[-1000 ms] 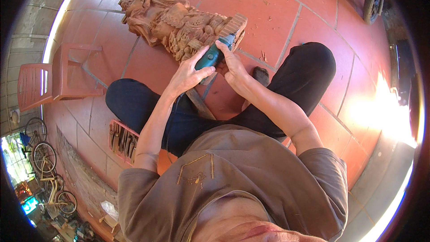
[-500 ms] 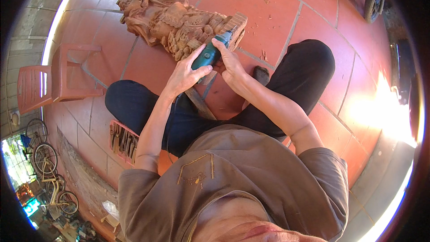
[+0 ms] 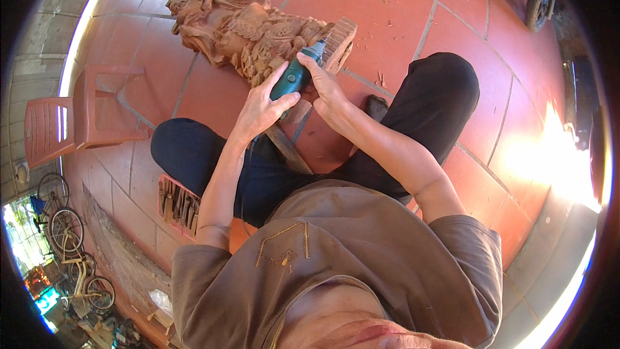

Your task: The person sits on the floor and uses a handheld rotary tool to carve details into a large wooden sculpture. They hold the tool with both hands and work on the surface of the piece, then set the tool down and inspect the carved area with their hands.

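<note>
Both hands grip a green handheld rotary tool that slants up to the right. My left hand is wrapped round its rear end, thumb lying across the body. My right hand holds it nearer the nose, with the thumb on top and the other fingers hidden beneath. The tool's tip reaches the base end of a carved wooden statue, which lies on its side on the floor. Whether the bit touches the wood I cannot tell. A wooden piece runs from under the hands toward my lap.
Beside my left knee sits a pink tray of carving tools. A reddish plastic chair is at the left, with several bicycles beyond. Wood shavings lie on the tiled floor. A wheel shows at the upper right.
The rotary tool and both hands have shifted slightly left and toward the statue's carved front. My right knee has moved a little to the left.
</note>
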A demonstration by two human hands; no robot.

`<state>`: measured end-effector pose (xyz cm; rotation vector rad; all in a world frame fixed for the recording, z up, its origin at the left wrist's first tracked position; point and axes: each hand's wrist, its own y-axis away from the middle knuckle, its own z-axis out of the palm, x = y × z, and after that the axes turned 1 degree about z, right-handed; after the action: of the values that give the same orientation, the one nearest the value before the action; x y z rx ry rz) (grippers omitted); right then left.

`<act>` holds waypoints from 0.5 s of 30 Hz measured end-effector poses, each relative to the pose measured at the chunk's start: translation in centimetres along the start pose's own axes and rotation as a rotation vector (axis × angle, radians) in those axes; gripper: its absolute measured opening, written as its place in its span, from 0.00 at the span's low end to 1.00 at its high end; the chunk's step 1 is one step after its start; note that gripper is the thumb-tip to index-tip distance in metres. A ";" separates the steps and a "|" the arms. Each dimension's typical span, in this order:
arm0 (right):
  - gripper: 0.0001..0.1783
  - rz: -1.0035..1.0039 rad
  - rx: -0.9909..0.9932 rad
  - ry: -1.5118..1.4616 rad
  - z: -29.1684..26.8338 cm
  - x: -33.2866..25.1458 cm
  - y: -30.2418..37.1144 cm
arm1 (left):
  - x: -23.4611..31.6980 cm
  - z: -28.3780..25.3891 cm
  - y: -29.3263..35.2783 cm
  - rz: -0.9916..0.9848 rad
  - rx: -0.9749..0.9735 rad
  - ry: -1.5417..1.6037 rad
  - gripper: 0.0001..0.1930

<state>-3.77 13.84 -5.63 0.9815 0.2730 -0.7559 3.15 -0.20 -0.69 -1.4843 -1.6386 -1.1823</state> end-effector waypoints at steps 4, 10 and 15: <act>0.26 0.014 -0.033 -0.003 0.0 -0.1 -0.1 | 0.0 0.0 0.0 0.002 0.016 -0.023 0.38; 0.26 0.016 -0.026 -0.017 -0.3 0.3 -0.8 | 0.3 0.0 0.0 0.000 0.015 -0.023 0.38; 0.24 -0.018 -0.016 -0.029 -0.5 0.2 -0.4 | 0.2 0.0 -0.1 0.014 -0.021 -0.006 0.38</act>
<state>-3.81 14.01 -6.25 0.9532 0.2628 -0.7823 3.01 -0.13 -0.54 -1.5113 -1.6217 -1.1927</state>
